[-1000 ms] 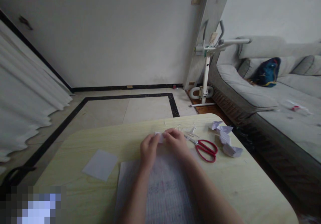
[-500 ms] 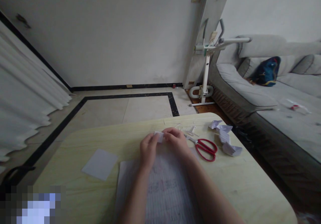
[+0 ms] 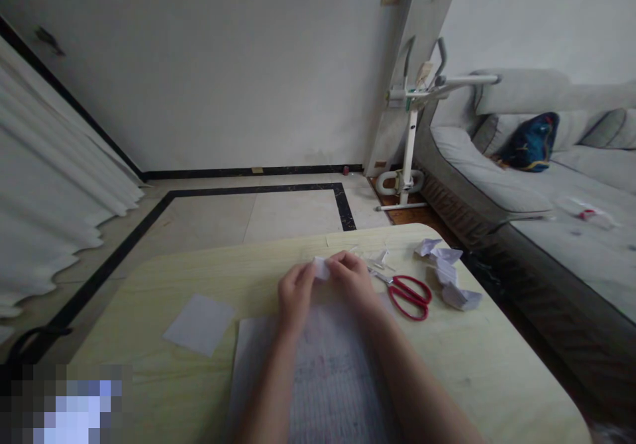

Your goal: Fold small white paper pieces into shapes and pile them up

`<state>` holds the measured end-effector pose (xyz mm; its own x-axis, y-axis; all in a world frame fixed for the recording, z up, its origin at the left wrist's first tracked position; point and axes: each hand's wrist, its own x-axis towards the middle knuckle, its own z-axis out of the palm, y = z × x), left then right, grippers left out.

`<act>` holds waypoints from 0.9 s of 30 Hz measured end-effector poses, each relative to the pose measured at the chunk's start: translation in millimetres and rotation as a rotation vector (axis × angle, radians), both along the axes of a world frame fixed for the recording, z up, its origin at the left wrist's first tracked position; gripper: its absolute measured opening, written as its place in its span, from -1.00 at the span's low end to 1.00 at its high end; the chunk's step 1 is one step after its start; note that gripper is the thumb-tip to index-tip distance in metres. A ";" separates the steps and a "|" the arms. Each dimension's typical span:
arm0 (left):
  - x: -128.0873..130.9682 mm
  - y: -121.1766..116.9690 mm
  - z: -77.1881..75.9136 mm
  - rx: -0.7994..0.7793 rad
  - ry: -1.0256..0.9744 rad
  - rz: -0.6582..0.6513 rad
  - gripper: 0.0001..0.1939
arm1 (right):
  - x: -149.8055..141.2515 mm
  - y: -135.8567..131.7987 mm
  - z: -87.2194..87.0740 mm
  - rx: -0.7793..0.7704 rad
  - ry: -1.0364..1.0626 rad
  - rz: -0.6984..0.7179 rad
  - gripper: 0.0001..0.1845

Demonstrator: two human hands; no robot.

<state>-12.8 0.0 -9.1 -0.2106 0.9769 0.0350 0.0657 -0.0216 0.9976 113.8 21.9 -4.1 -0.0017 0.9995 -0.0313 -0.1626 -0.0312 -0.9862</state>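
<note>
1. Head view: left hand [image 3: 297,293] and right hand [image 3: 352,281] both have fingers pinched on a little folded paper [image 3: 321,268], right above the top end of the written sheet [image 3: 332,378].
2. Red-handled scissors [image 3: 408,297] lie just beside the right hand.

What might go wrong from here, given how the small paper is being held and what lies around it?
The small white paper between the left hand and right hand might crease or slip.
The right hand could knock the red-handled scissors close beside it, or scatter the thin paper scraps.
</note>
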 end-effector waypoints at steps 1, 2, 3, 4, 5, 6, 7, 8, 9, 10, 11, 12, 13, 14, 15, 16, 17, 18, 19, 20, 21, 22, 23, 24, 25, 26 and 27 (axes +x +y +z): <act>-0.3 0.3 -0.5 0.002 0.012 0.005 -0.69 | -0.1 0.3 -0.8 0.003 0.000 0.002 -0.82; -0.5 0.4 -1.2 0.007 0.025 0.006 -0.69 | -0.4 0.6 -1.8 0.009 -0.007 0.011 -0.82; -0.6 0.5 -2.0 0.015 0.038 -0.001 -0.69 | -0.7 0.8 -2.9 0.020 -0.024 0.022 -0.82; -0.4 0.4 -2.7 0.025 0.052 -0.010 -0.70 | -1.0 0.8 -3.9 0.035 -0.048 0.033 -0.82; -0.2 0.1 -3.2 0.033 0.064 -0.022 -0.70 | -1.2 0.6 -4.6 0.049 -0.074 0.042 -0.81; 0.2 -0.3 -3.5 0.040 0.076 -0.034 -0.70 | -1.4 0.3 -4.9 0.059 -0.093 0.048 -0.81; 0.7 -0.8 -3.5 0.047 0.087 -0.046 -0.71 | -1.4 0.0 -4.8 0.064 -0.099 0.048 -0.80; 1.2 -1.4 -3.2 0.054 0.094 -0.053 -0.71 | -1.4 -0.3 -4.5 0.064 -0.088 0.043 -0.80; 1.7 -1.9 -2.7 0.059 0.091 -0.052 -0.70 | -1.2 -0.5 -4.0 0.057 -0.061 0.035 -0.79; 2.2 -2.3 -2.0 0.060 0.076 -0.049 -0.70 | -1.0 -0.5 -3.5 0.043 -0.021 0.027 -0.78; 2.5 -2.5 -1.2 0.059 0.053 -0.053 -0.71 | -0.8 -0.3 -3.0 0.026 0.021 0.017 -0.77; 2.7 -2.5 -0.6 0.052 0.026 -0.061 -0.71 | -0.6 0.0 -2.8 0.012 0.057 0.002 -0.77; 2.9 -2.3 0.0 0.040 0.003 -0.069 -0.71 | -0.5 0.4 -2.7 0.002 0.084 -0.017 -0.77; 2.9 -2.0 0.3 0.025 -0.010 -0.076 -0.70 | -0.5 0.9 -2.8 -0.007 0.100 -0.037 -0.78; 2.9 -1.6 0.5 0.012 -0.009 -0.080 -0.71 | -0.6 1.3 -3.1 -0.012 0.106 -0.055 -0.78; 2.9 -1.2 0.7 0.004 0.003 -0.080 -0.71 | -0.8 1.7 -3.4 -0.013 0.106 -0.069 -0.79; 2.9 -0.8 0.7 0.000 0.017 -0.072 -0.72 | -1.1 1.9 -3.7 -0.010 0.103 -0.076 -0.79; 2.8 -0.6 0.7 0.002 0.029 -0.061 -0.73 | -1.3 1.9 -3.8 -0.008 0.103 -0.073 -0.79; 2.6 -0.5 0.7 0.008 0.038 -0.055 -0.73 | -1.5 1.8 -3.8 -0.005 0.098 -0.063 -0.79; 2.4 -0.4 0.5 0.014 0.044 -0.048 -0.73 | -1.6 1.5 -3.6 0.003 0.081 -0.052 -0.79; 2.1 -0.5 0.2 0.018 0.051 -0.043 -0.73 | -1.6 1.0 -3.2 0.014 0.048 -0.038 -0.79; 1.8 -0.5 -0.2 0.023 0.060 -0.040 -0.73 | -1.5 0.5 -2.7 0.022 0.003 -0.030 -0.79; 1.5 -0.7 -0.8 0.027 0.069 -0.039 -0.73 | -1.4 -0.1 -2.1 0.030 -0.048 -0.028 -0.78; 1.3 -0.8 -1.3 0.030 0.078 -0.035 -0.73 | -1.4 -0.7 -1.6 0.037 -0.099 -0.029 -0.77; 1.1 -0.9 -1.7 0.029 0.085 -0.032 -0.73 | -1.4 -1.1 -1.2 0.044 -0.140 -0.033 -0.76; 1.0 -1.1 -1.9 0.027 0.087 -0.029 -0.73 | -1.4 -1.4 -1.1 0.049 -0.166 -0.039 -0.75; 1.0 -1.4 -1.9 0.025 0.082 -0.029 -0.73 | -1.5 -1.5 -1.2 0.053 -0.179 -0.046 -0.74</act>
<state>-11.8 -1.4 -11.0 -0.1779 0.9811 0.0755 0.1466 -0.0495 0.9880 112.4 20.4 -5.4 0.0448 0.9987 0.0261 0.0157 0.0254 -0.9996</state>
